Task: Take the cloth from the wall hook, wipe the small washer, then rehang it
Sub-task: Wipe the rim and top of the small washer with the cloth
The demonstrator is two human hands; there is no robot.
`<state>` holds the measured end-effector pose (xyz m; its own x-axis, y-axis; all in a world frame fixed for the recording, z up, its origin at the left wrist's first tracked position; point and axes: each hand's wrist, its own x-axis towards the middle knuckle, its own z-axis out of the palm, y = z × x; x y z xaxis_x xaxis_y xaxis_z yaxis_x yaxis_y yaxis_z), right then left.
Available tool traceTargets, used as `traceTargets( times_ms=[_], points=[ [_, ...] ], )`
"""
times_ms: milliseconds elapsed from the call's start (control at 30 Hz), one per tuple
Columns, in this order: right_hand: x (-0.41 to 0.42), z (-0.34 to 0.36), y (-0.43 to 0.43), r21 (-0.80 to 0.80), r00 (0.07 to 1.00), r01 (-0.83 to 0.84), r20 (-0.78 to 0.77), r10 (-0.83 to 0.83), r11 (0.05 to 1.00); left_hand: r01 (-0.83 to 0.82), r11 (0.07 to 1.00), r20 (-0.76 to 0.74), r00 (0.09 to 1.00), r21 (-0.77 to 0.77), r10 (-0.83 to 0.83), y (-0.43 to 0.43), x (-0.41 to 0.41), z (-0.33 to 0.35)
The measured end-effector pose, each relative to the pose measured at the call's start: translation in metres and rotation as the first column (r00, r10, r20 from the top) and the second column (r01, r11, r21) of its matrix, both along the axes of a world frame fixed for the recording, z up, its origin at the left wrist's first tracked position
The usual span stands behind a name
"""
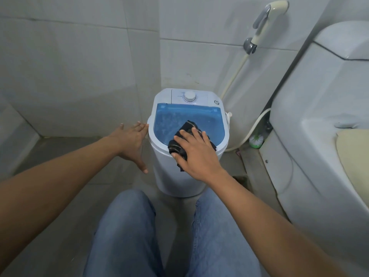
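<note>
Step in hand: the wiping step, judged from the dark striped cloth (pixel 186 139) lying bunched on the small washer (pixel 185 136) under a hand; taking it from the hook looks already done, and rehanging is not yet done.
Right hand: the right hand (pixel 196 152) lies palm-down on the cloth with fingers spread flat, pressing it onto the near right part of the blue translucent lid (pixel 175 120); it pins the cloth by pressure rather than closing around it.
Left hand: the left hand (pixel 132 142) is open and holds nothing, fingers extended, fingertips at the washer's left rim; whether they touch it cannot be told.
Cloth position: half on the lid, with one corner hanging over the washer's white front edge.
Washer: stands on the grey floor (pixel 65 170) in the tiled corner, timer dial (pixel 189 96) at the back, toilet (pixel 319 116) well to its right, bidet sprayer (pixel 265 23) on the wall above.
Next move calls for: probably sweeping the cloth across the unwiped far and left lid, then the control panel and sides, with the left hand steadying the light tub against sliding.
Wall hook: not in view.
</note>
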<state>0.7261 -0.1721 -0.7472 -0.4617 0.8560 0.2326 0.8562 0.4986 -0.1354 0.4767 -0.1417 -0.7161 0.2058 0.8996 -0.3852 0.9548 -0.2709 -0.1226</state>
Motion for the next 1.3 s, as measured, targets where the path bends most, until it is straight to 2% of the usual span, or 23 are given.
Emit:
traceTargets(
  times_ms=[200,400,533,667,733,800,867,967,1033,1133,1200,1300],
  points=[
    [0.031,-0.007,-0.002,-0.001,0.981,0.183,-0.064,-0.182,0.983,0.005,1.0,0.016,1.0,-0.008,-0.005,-0.001,-0.001,0.001],
    [0.043,-0.002,0.016,-0.148,0.916,0.354,-0.142,-0.374,0.923,0.001,1.0,0.03,1.0,-0.022,0.0,0.002,0.001,0.002],
    [0.051,0.005,0.043,-0.268,0.869,0.39,-0.209,-0.449,0.881,-0.004,1.0,0.041,0.999,-0.031,0.006,-0.001,0.003,0.003],
    [0.063,0.009,0.071,-0.301,0.832,0.38,-0.302,-0.465,0.875,-0.01,1.0,0.061,0.998,-0.027,0.011,-0.002,0.005,0.002],
    [0.066,0.016,0.083,-0.349,0.785,0.386,-0.361,-0.503,0.854,-0.016,1.0,0.071,0.997,-0.018,0.017,-0.002,0.004,-0.001],
    [0.068,0.024,0.092,-0.356,0.731,0.403,-0.429,-0.53,0.843,-0.029,0.999,0.087,0.996,-0.015,0.03,-0.001,0.003,0.0],
    [0.064,0.036,0.098,-0.281,0.708,0.406,-0.505,-0.493,0.87,-0.032,0.999,0.088,0.996,-0.008,0.032,0.0,0.004,0.001],
    [0.036,0.05,0.101,-0.092,0.794,0.295,-0.531,-0.297,0.951,-0.027,1.0,0.079,0.997,-0.002,0.027,-0.001,0.005,0.002],
    [0.006,0.055,0.101,0.001,0.878,0.167,-0.455,-0.148,0.986,-0.021,1.0,0.072,0.997,-0.005,0.021,-0.001,0.004,0.001],
    [-0.033,0.044,0.099,-0.129,0.973,-0.046,-0.231,0.015,0.991,-0.022,1.0,0.063,0.998,-0.018,0.023,-0.001,0.002,0.001],
    [-0.05,0.035,0.098,-0.234,0.996,-0.067,-0.077,0.05,0.97,-0.021,1.0,0.063,0.998,-0.018,0.022,0.0,0.003,0.001],
    [-0.06,0.035,0.105,-0.171,0.993,0.017,-0.108,-0.036,0.985,-0.027,1.0,0.072,0.997,-0.013,0.028,0.0,0.003,0.001]
  ],
)
